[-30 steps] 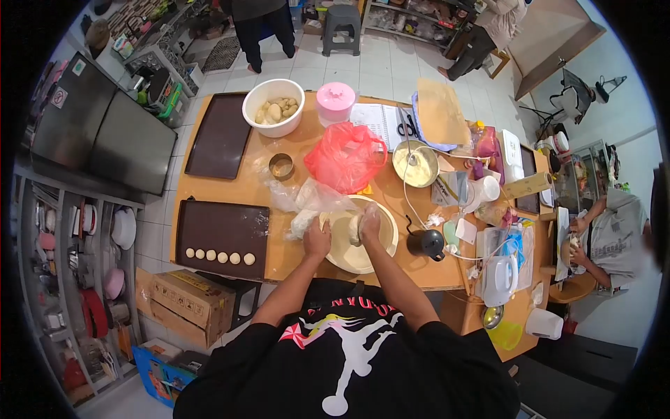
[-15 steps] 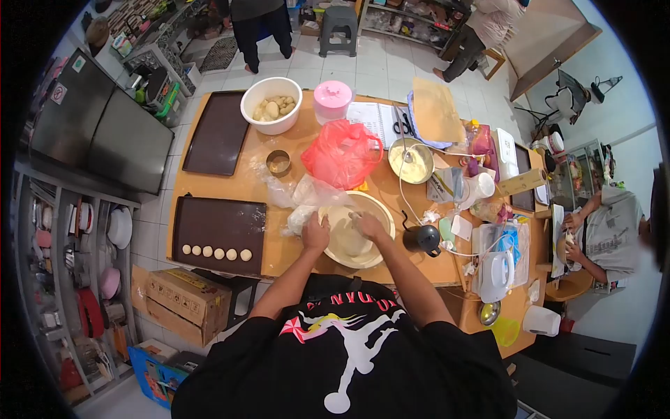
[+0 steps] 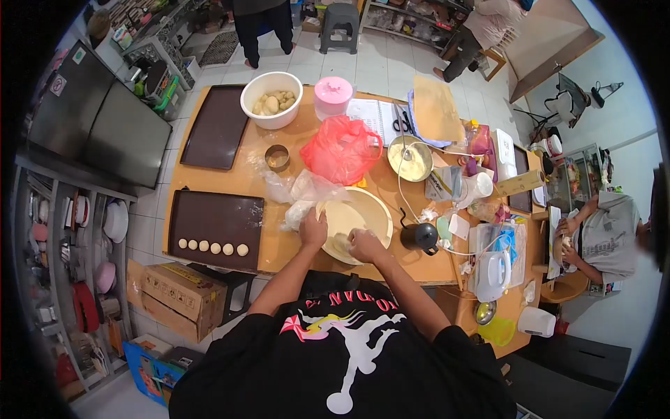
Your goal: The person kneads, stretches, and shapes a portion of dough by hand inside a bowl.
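A large cream bowl (image 3: pixel 379 209) stands at the table's front edge before me. My left hand (image 3: pixel 313 228) is closed on its left rim, the thumb along the edge. Inside the bowl, toward the near right side, is my right hand (image 3: pixel 367 246), its fingers curled together. A pale, blurred shape shows beside its fingertips; whether this is dough or a tool I cannot tell. Against the bowl's far left side lies a clear plastic bag (image 3: pixel 307 199) with something white in it. Six or so small dough balls would be several: these dough balls (image 3: pixel 216 248) sit in a row on a dark baking tray (image 3: pixel 216 216).
Beyond the bowl are a red plastic bag (image 3: pixel 342 150), a metal ring (image 3: pixel 277 158) and a white tub (image 3: pixel 250 105) of dough pieces. A black kettle (image 3: pixel 419 238) and a metal bowl (image 3: pixel 410 159) with a cord across it stand right. Another person (image 3: pixel 607 234) works at far right.
My right hand has moved nearer to me and slightly left inside the bowl. My left hand stays at the left rim. The whole view has shifted slightly.
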`<action>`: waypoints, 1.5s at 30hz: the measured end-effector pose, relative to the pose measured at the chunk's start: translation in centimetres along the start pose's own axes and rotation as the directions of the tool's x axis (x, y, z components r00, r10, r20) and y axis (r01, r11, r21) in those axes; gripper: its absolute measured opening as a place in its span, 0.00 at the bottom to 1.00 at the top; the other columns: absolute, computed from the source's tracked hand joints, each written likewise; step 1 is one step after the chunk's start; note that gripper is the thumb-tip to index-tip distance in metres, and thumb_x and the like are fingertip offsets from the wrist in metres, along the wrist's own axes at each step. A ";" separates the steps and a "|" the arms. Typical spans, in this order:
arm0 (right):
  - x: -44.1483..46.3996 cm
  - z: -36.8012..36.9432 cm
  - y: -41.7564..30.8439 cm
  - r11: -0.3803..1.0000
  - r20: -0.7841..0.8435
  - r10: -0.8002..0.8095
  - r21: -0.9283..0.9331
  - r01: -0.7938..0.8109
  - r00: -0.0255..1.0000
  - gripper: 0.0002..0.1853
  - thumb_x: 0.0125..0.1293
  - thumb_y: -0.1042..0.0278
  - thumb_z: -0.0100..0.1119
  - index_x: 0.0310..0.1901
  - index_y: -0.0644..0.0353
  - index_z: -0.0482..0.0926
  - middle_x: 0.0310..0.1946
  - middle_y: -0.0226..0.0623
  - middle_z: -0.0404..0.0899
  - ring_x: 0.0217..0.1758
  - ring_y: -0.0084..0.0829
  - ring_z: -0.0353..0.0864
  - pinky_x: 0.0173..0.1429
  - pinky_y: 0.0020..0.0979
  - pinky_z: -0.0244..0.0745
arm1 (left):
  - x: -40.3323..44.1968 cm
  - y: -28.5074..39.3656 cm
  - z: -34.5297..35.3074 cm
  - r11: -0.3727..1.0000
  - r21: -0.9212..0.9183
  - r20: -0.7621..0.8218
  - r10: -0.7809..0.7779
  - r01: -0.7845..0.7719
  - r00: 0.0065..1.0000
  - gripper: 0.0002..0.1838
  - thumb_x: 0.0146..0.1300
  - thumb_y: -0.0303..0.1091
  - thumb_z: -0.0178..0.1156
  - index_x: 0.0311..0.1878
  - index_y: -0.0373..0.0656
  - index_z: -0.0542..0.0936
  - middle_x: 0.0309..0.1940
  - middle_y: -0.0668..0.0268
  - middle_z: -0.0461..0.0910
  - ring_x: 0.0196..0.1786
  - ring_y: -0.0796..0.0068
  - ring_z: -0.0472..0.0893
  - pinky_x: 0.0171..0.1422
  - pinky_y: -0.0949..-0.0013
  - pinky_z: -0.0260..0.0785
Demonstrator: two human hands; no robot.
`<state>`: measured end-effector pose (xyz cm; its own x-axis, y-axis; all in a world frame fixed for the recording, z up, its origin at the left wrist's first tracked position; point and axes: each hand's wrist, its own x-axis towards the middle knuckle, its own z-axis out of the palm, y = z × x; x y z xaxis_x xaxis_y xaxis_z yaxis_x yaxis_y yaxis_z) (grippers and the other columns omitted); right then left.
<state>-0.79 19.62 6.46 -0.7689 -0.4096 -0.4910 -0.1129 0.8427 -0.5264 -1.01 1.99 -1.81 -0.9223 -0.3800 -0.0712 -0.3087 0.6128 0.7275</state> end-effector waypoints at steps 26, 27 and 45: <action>7.2 6.4 -0.2 0.915 -0.413 0.395 0.254 -0.313 0.820 0.15 0.61 0.58 0.56 0.41 0.61 0.81 0.30 0.54 0.82 0.41 0.50 0.83 0.49 0.46 0.76 | -0.1 0.2 -1.3 1.000 -0.004 0.119 -0.011 0.011 0.993 0.19 0.67 0.42 0.53 0.51 0.35 0.75 0.42 0.42 0.80 0.47 0.39 0.78 0.52 0.46 0.69; 8.1 6.7 0.7 0.897 -0.406 0.438 0.259 -0.358 0.803 0.15 0.62 0.59 0.55 0.42 0.61 0.80 0.30 0.54 0.82 0.41 0.48 0.84 0.49 0.46 0.76 | -0.1 0.3 -1.4 1.000 -0.024 0.105 0.007 -0.004 0.994 0.18 0.67 0.41 0.54 0.51 0.36 0.75 0.42 0.42 0.80 0.47 0.39 0.78 0.51 0.46 0.69; 7.8 2.6 5.3 0.981 -0.349 -0.124 0.096 0.168 0.929 0.25 0.63 0.64 0.58 0.61 0.62 0.72 0.57 0.58 0.74 0.57 0.48 0.78 0.58 0.40 0.74 | 0.0 0.4 -1.2 0.999 0.034 0.096 -0.024 0.021 0.995 0.18 0.66 0.40 0.55 0.50 0.35 0.77 0.40 0.42 0.80 0.46 0.39 0.79 0.50 0.45 0.69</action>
<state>-5.72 20.02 -2.01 -0.9199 -0.3633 -0.1479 -0.1791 0.7245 -0.6656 -0.86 1.42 -0.65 -0.9327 -0.3263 -0.1538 -0.3355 0.6277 0.7025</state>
